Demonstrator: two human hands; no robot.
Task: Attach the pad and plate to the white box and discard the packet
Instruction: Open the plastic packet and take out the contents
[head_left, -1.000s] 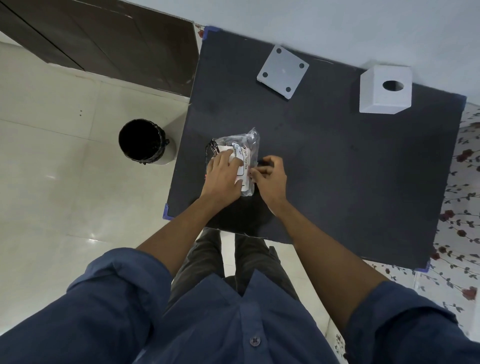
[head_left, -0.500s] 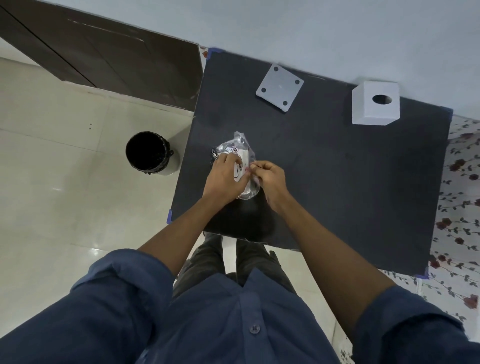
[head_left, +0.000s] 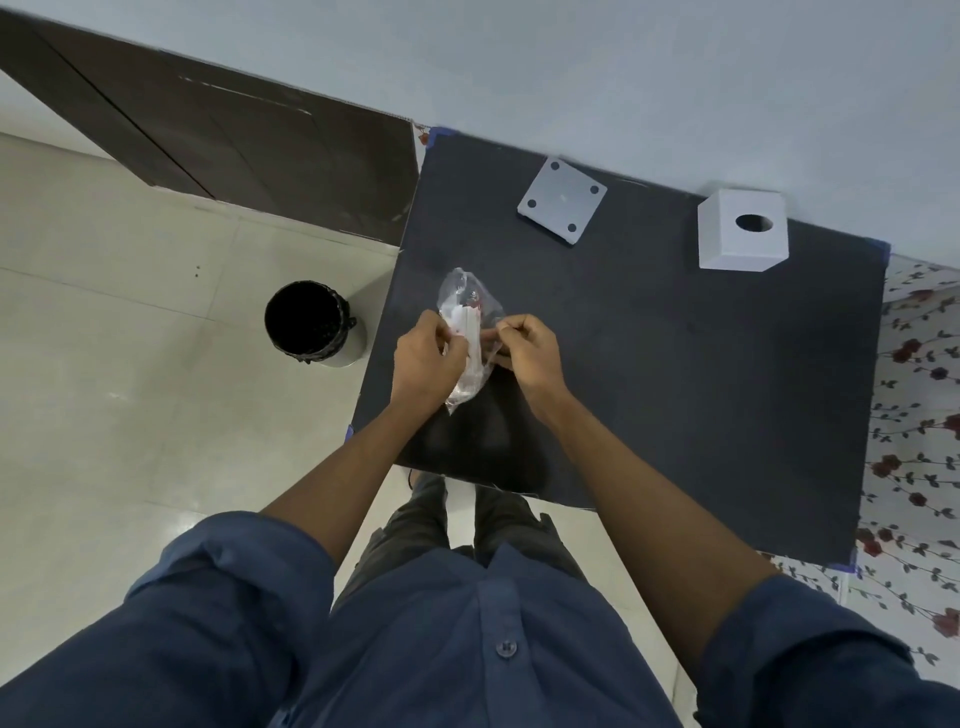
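A clear plastic packet with a white item inside is held upright above the near left part of the black table. My left hand grips its left side and my right hand pinches its right edge. A grey square plate with a hole in each corner lies flat at the table's far edge. The white box, with a round hole in its top, stands at the far right. The pad itself is hidden inside the packet.
A round black-lined bin stands on the tiled floor just left of the table. A dark wooden door lies beyond it. A flowered cloth runs along the table's right side. The wall is behind the table.
The packet has been lifted off the table and turned upright between both hands. The view has shifted, so the table appears lower in the frame.
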